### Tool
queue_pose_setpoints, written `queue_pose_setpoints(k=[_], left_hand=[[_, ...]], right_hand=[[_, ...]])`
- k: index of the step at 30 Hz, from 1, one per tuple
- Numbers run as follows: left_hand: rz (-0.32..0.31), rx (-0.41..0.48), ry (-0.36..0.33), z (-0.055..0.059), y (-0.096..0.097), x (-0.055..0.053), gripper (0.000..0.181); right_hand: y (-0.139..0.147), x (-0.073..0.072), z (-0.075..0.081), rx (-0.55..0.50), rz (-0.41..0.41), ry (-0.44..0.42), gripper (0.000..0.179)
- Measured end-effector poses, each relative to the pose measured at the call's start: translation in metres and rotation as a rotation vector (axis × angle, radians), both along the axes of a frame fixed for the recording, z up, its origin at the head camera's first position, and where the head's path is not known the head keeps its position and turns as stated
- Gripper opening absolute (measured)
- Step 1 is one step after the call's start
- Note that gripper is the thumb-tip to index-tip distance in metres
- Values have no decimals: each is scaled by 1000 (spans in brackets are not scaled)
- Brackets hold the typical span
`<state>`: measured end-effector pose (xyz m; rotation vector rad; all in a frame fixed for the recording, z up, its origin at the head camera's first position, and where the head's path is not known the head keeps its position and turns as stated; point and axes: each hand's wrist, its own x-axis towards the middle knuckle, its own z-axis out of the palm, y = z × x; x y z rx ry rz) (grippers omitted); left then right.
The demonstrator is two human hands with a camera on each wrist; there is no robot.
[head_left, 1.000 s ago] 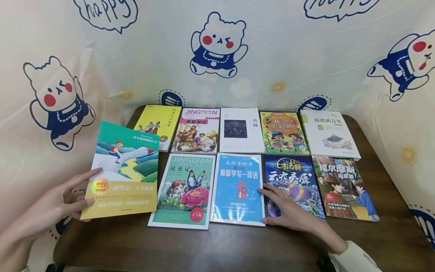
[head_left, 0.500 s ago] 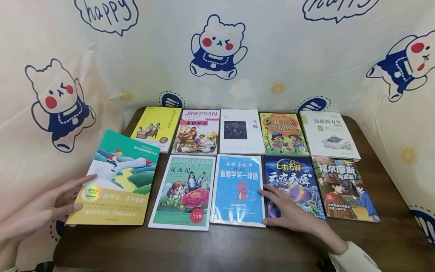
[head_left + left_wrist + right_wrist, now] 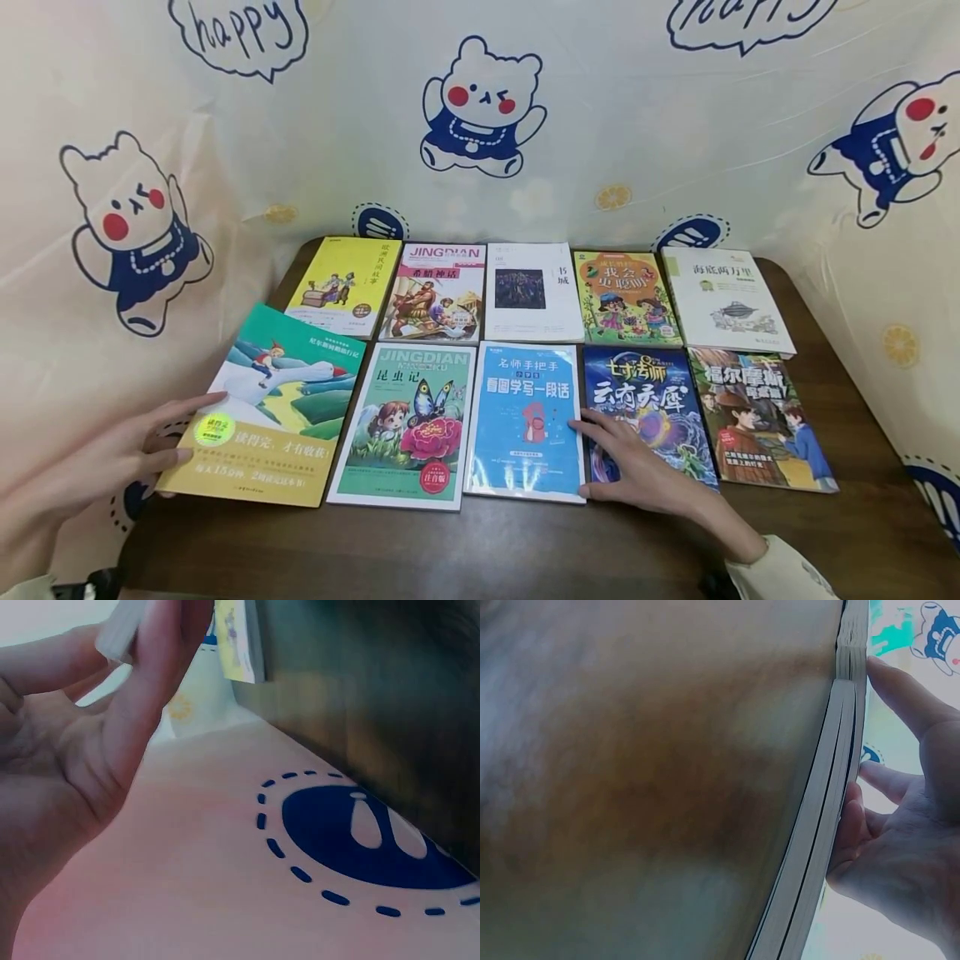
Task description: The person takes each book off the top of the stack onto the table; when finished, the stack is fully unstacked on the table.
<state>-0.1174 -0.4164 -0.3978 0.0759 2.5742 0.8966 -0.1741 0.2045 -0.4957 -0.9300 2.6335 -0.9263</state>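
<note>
My left hand (image 3: 90, 475) pinches the left edge of a green and yellow paperback book (image 3: 285, 392) with a goose on its cover. In the left wrist view that hand (image 3: 90, 742) holds a pale book corner (image 3: 120, 634) between thumb and fingers. The book lies slanted at the left end of the front row, overlapping a yellow book (image 3: 337, 283) behind it. My right hand (image 3: 645, 467) rests over a dark blue book (image 3: 675, 417), fingertips at the right edge of a light blue book (image 3: 525, 417). In the right wrist view its fingers (image 3: 900, 686) are extended beside the books' page edges (image 3: 817, 810).
A green butterfly book (image 3: 405, 425) lies between the goose book and the light blue one. Further books include a detective book (image 3: 765, 425) and a white book (image 3: 727, 300). The brown table (image 3: 480, 550) backs onto a bear-patterned cloth (image 3: 337, 108).
My left hand has lowered the goose book from a raised tilt at the left toward the table, turning it slightly and bringing it closer to the butterfly book. The right hand stays in place.
</note>
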Motion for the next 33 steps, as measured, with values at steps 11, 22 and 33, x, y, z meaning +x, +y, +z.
queue_pose_setpoints(k=[11, 22, 33], left_hand=[[-96, -300, 226, -28, 7, -12, 60], [-93, -418, 278, -45, 16, -19, 42], [-26, -308, 182, -46, 41, -23, 45]], right_hand=[[1, 0, 1, 1, -4, -8, 82], [0, 0, 1, 11, -6, -16, 82], [0, 0, -2, 12, -6, -10, 82]])
